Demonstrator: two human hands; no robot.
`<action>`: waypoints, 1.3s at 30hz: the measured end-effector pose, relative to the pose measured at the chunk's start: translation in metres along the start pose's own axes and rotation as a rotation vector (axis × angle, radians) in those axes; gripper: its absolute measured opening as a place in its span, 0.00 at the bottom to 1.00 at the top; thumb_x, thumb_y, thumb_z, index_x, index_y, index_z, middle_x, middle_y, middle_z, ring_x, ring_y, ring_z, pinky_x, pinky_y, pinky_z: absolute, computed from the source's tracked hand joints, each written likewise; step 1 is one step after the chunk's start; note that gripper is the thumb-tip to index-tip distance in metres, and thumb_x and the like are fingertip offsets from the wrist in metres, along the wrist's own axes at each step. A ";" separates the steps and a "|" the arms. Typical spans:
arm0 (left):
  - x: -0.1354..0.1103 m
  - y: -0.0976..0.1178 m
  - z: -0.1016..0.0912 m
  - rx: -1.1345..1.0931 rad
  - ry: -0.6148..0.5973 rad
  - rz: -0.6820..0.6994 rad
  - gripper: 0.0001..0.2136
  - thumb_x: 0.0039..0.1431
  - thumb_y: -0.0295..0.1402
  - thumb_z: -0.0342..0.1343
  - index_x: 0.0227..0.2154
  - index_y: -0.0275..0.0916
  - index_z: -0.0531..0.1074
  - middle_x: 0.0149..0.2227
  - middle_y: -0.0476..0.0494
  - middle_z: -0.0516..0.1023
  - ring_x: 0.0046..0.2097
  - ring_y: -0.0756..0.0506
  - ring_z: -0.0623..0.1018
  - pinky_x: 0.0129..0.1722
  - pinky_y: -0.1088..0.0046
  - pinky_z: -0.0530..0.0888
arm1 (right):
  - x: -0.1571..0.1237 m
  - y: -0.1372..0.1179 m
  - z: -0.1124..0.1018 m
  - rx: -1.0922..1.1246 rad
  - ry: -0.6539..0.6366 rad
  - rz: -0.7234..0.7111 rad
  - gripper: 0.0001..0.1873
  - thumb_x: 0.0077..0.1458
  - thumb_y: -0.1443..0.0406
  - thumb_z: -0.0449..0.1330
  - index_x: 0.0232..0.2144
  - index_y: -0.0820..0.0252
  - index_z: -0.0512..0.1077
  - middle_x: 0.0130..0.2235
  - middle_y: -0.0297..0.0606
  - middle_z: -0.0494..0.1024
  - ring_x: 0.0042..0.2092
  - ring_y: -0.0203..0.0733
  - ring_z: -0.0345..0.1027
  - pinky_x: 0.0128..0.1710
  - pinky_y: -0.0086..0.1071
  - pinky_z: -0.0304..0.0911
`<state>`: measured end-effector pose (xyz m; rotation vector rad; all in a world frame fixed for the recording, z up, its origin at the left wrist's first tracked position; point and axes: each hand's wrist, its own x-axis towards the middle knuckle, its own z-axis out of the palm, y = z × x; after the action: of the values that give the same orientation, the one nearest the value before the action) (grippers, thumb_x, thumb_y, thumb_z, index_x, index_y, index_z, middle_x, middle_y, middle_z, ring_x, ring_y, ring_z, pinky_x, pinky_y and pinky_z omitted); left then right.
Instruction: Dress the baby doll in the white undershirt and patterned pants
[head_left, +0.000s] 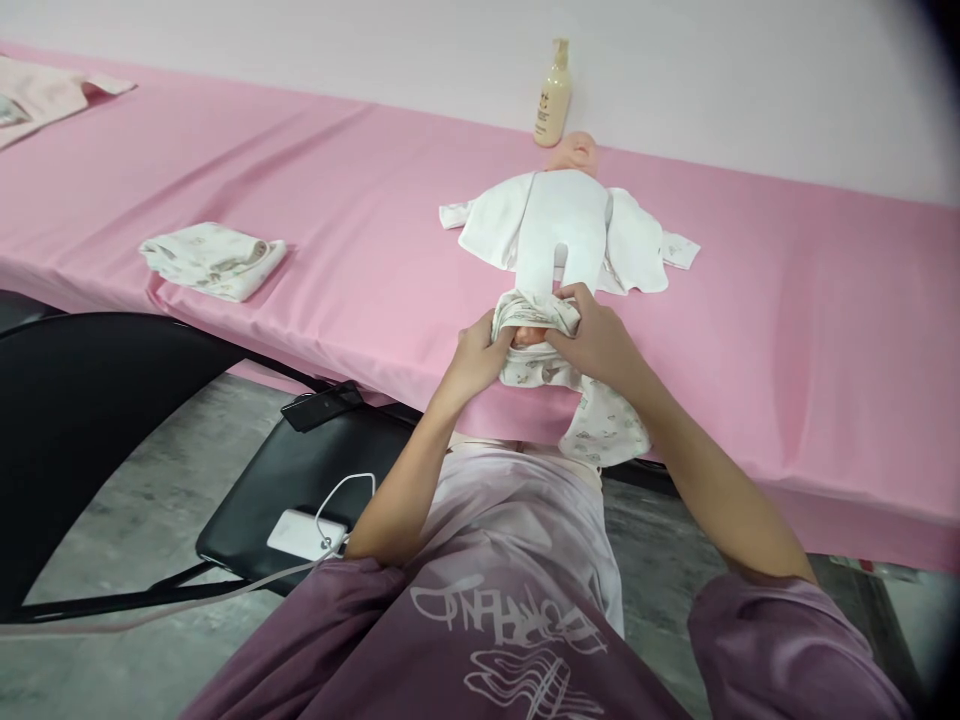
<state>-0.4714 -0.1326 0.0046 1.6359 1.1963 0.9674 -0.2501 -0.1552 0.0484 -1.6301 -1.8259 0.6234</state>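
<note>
Printed garment (541,374): bunched around doll's feet (529,336), near front edge of pink table (735,330). Left hand (481,350) pinches left rim of opening; right hand (598,335) pinches right rim. Doll (566,215): flat, beyond grip. Bottle (553,108): upright, beyond doll. Folded cloth (210,262): left of grip.

The bunched garment (607,425) is off-white, scattered with small muted grey-brown motifs; the folded cloth (214,262) is white with a similar faint print. The doll's clothing (566,205) is mostly plain white. The bench (750,330) wears solid pink, the bottle (553,105) pale yellow with dark lettering. The shirt (517,590) fades from purple to near-white under white lettering. The chair seat (247,490) is black, the floor (165,450) mottled grey.
</note>
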 end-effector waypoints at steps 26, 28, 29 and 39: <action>0.038 -0.002 -0.007 0.214 0.043 0.197 0.18 0.67 0.30 0.61 0.58 0.37 0.75 0.59 0.32 0.82 0.60 0.32 0.81 0.64 0.51 0.77 | 0.045 0.053 -0.041 0.408 -0.237 -0.077 0.38 0.51 0.39 0.84 0.55 0.49 0.80 0.52 0.39 0.83 0.55 0.58 0.77 0.56 0.46 0.76; 0.036 0.010 -0.008 0.295 0.025 0.274 0.24 0.67 0.31 0.61 0.65 0.40 0.74 0.67 0.32 0.78 0.69 0.31 0.75 0.73 0.49 0.72 | 0.045 0.055 -0.050 0.404 -0.287 -0.077 0.35 0.53 0.40 0.84 0.52 0.49 0.81 0.50 0.38 0.82 0.54 0.55 0.77 0.55 0.44 0.74; 0.037 0.018 -0.008 0.325 -0.010 0.301 0.24 0.70 0.33 0.60 0.67 0.43 0.74 0.70 0.35 0.77 0.72 0.31 0.72 0.76 0.48 0.68 | 0.045 0.057 -0.054 0.395 -0.308 -0.077 0.33 0.53 0.41 0.85 0.51 0.49 0.82 0.49 0.38 0.82 0.52 0.54 0.76 0.54 0.43 0.74; 0.159 0.061 0.003 0.047 -0.400 0.214 0.13 0.65 0.40 0.76 0.28 0.45 0.81 0.33 0.42 0.77 0.53 0.28 0.86 0.62 0.49 0.79 | 0.040 0.087 -0.058 0.603 -0.279 0.040 0.33 0.46 0.40 0.87 0.44 0.50 0.84 0.45 0.37 0.87 0.52 0.56 0.82 0.54 0.45 0.80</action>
<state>-0.4133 0.0102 0.0756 1.9137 0.7904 0.6956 -0.1499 -0.1070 0.0342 -1.2134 -1.5679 1.3256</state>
